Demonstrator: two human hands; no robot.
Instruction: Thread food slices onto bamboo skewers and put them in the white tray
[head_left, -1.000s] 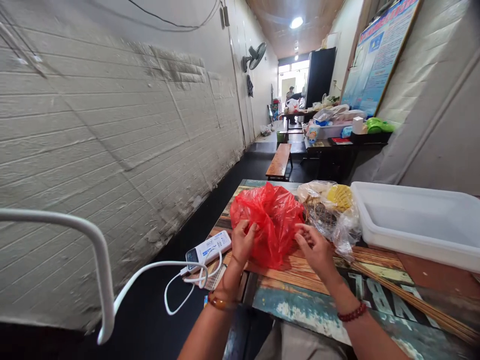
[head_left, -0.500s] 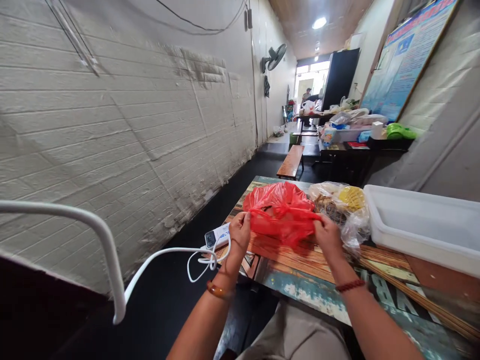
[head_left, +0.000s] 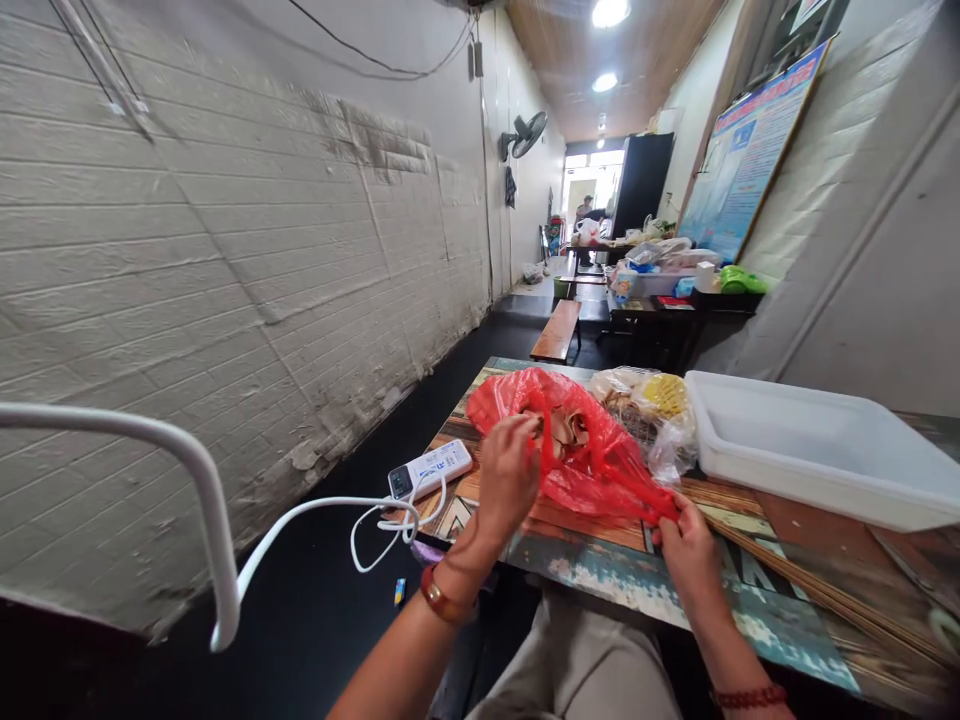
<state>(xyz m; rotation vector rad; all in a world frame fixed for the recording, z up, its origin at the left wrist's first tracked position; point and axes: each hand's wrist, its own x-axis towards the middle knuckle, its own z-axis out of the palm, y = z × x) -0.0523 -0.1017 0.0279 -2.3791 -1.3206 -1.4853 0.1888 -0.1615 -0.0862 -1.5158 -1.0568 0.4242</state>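
Right hand (head_left: 686, 545) tight around red bag (head_left: 576, 490)

Plank-patterned table (head_left: 825, 535), paint worn along near edge. Red plastic bag (head_left: 577, 490) is set toward the left; clear plastic bag (head_left: 671, 450) is placed between it and white tub (head_left: 787, 485). White power bank (head_left: 431, 468) is laid at left edge, thin sticks (head_left: 825, 590) are laid slantwise at right.

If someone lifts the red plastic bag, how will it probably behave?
The red plastic bag is probably floppy, since its thin film bunches where the right hand grips it. The pale pieces inside may shift or spill, because they show through an opening near the left hand.
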